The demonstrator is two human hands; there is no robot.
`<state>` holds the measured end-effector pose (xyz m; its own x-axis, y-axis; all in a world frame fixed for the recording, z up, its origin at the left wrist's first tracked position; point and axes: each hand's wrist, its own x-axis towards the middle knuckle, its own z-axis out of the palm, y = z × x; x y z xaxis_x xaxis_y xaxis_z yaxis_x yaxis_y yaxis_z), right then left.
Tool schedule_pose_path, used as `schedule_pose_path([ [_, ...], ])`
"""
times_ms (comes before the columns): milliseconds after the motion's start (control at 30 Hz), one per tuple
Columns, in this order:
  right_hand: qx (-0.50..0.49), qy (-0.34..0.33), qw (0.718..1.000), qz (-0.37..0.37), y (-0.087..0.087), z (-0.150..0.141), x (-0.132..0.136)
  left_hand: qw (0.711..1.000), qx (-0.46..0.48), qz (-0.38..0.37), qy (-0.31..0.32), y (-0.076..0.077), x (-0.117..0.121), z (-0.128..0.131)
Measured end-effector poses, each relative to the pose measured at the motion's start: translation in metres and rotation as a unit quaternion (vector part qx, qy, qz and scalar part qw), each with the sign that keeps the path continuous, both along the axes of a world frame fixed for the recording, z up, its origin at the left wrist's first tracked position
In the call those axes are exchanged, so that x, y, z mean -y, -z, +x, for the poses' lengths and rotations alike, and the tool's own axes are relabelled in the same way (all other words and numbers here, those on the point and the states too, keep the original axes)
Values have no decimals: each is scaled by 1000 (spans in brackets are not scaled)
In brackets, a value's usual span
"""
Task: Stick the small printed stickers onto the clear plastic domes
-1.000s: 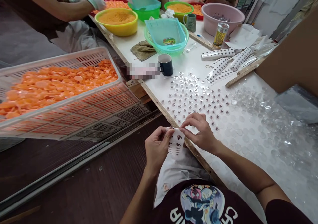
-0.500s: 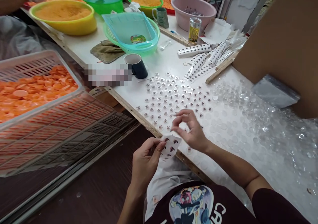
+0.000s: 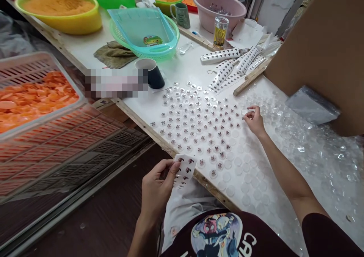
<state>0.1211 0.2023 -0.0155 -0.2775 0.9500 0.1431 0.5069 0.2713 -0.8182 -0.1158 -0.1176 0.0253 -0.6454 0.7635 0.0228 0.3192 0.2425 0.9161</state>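
My left hand (image 3: pixel 159 183) pinches a white sticker sheet (image 3: pixel 184 170) printed with small dark red figures, held at the table's front edge. Farther right, my right hand (image 3: pixel 255 121) is closed in a pinch over a clear round disc (image 3: pixel 245 112). Between its fingertips is what looks like a small sticker, mostly hidden. Many clear discs with the same printed figure (image 3: pixel 196 140) lie in loose rows left of that hand. Plain clear discs (image 3: pixel 247 178) are spread below and right of it.
Patterned sticker strips (image 3: pixel 223 74) lie by a wooden strip (image 3: pixel 250 80). A dark mug (image 3: pixel 155 74), a turquoise tray (image 3: pixel 145 29) and a glass (image 3: pixel 220 31) stand behind. An orange-filled crate (image 3: pixel 36 97) is at left. Cardboard (image 3: pixel 321 55) rises at right.
My right hand has moved away from the sticker sheet, out to the right and farther over the table to a clear disc. My left hand still holds the sheet, slightly lower left in view.
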Motion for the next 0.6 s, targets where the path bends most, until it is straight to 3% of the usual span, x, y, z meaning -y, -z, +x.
schedule_pose_path([
  [100,104,-32,993,40,4,-8,4,1000,7,-4,-2,-1,-1,0],
  [233,248,-40,958,140,4,-15,9,1000,10,-5,2,1,-1,-2],
  [367,283,-11,944,171,-4,-14,14,1000,22,-3,13,2,0,-3],
  [500,205,9,970,134,-18,-6,25,1000,22,-11,6,-2,3,-4],
  [600,115,-44,992,-4,-24,0,41,1000,16,-14,-5,-4,5,-6],
])
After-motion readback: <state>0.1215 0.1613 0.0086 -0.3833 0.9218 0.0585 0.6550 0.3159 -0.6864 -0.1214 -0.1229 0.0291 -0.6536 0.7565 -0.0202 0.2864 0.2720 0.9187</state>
